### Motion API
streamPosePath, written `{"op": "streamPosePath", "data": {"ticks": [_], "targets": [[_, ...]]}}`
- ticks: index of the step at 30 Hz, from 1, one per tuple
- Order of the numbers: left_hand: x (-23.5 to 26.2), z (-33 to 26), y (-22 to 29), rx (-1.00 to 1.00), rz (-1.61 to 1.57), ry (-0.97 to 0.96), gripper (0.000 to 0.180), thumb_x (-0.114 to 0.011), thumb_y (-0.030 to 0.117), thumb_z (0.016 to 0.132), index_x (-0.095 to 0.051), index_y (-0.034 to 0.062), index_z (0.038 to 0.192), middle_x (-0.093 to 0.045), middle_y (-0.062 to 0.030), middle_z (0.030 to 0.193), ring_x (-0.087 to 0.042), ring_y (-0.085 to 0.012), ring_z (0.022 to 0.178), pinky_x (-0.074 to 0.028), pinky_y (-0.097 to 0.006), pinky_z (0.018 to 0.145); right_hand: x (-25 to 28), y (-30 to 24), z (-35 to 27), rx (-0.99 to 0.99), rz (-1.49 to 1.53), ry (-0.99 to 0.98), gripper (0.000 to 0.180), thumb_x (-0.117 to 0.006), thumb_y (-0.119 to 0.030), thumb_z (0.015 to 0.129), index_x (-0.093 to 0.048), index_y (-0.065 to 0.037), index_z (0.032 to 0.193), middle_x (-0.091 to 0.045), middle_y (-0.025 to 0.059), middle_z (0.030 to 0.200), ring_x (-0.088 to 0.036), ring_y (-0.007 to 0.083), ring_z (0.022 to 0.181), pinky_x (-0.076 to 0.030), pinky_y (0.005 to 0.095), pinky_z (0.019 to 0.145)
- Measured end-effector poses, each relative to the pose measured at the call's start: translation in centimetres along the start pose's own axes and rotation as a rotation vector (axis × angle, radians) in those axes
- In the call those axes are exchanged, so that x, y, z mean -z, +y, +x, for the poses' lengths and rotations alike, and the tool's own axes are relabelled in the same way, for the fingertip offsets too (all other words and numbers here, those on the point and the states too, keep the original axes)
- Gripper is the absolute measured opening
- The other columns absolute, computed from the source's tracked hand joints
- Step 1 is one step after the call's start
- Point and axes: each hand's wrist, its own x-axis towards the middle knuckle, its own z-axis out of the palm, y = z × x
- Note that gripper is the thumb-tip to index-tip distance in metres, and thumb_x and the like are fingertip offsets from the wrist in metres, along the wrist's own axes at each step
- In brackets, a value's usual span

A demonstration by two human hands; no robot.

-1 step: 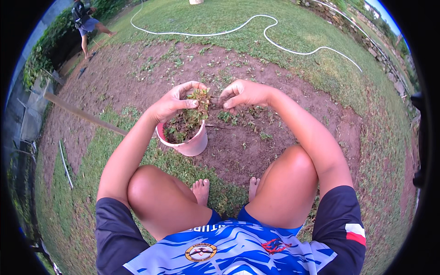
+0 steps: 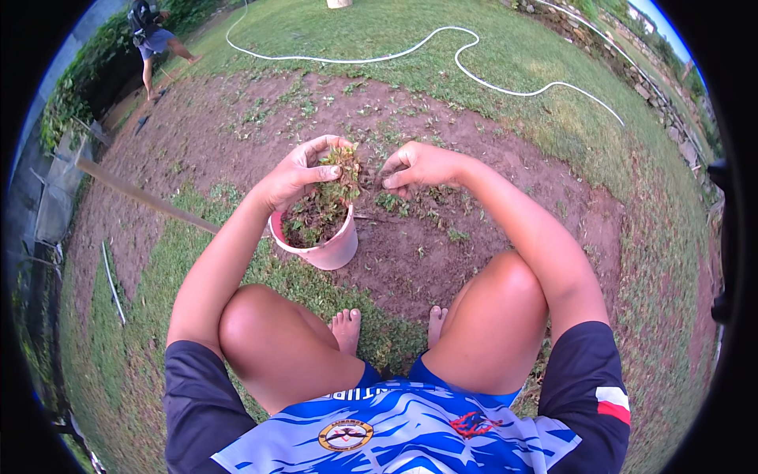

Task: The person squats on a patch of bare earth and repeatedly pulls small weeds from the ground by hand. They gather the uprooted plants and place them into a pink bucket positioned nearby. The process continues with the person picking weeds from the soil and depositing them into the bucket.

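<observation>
Leafy clump pinched by left hand, above right rim of pink bucket; long axis near upright. Right hand just right of clump, fingers curled; grip cannot be told. Brown soil beneath; grass, 1 person beyond.

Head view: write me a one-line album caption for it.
Left hand holding a leafy clump by a pink bucket, right hand close by, a patch of soil beyond bare feet.

The bucket looks plastic, the soil rough.
</observation>
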Motion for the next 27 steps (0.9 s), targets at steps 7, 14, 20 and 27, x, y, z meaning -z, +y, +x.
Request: {"op": "streamPosePath", "data": {"ticks": [7,14,20,27], "targets": [[0.0,1.2,0.6,-0.191,-0.149,0.404,0.045,-0.070,0.012,0.094,-0.050,0.0030,0.133,-0.065,-0.0098,0.121,-0.066,-0.0196,0.109,-0.056,-0.038,0.095,-2.6,-1.8,2.2,0.130,0.226,0.228,0.051,-0.057,-0.019,0.101,-0.044,-0.005,0.148,-0.049,0.0121,0.144,-0.051,0.0206,0.129,-0.052,0.0408,0.094],[-1.8,1.3,0.0,-0.169,0.320,0.207,0.061,-0.073,0.005,0.086,-0.046,-0.0004,0.141,-0.058,-0.0119,0.133,-0.060,-0.0171,0.114,-0.050,-0.032,0.095,-1.3,-2.6,0.6,0.403,0.058,0.392,0.043,-0.078,-0.021,0.087,-0.063,-0.001,0.122,-0.069,0.0065,0.109,-0.063,0.0111,0.099,-0.052,0.0299,0.086],[-2.8,1.6,-0.2,-0.080,0.661,0.305,0.049,-0.076,0.020,0.088,-0.058,-0.0047,0.127,-0.068,-0.0116,0.116,-0.062,-0.0180,0.107,-0.049,-0.035,0.095,-1.0,-2.5,0.1,0.470,-0.054,0.509,0.038,-0.079,-0.018,0.085,-0.066,-0.001,0.117,-0.071,0.0046,0.101,-0.065,0.0100,0.090,-0.054,0.0289,0.080],[-3.2,1.7,-0.3,-0.205,0.799,0.332,0.049,-0.074,0.032,0.090,-0.061,-0.0046,0.120,-0.071,-0.0233,0.103,-0.069,-0.0304,0.099,-0.051,-0.042,0.089,-0.9,-2.2,-0.4,0.345,-0.145,0.473,0.040,-0.079,-0.018,0.085,-0.067,0.002,0.117,-0.072,0.0054,0.101,-0.065,0.0105,0.090,-0.054,0.0307,0.081]]}}
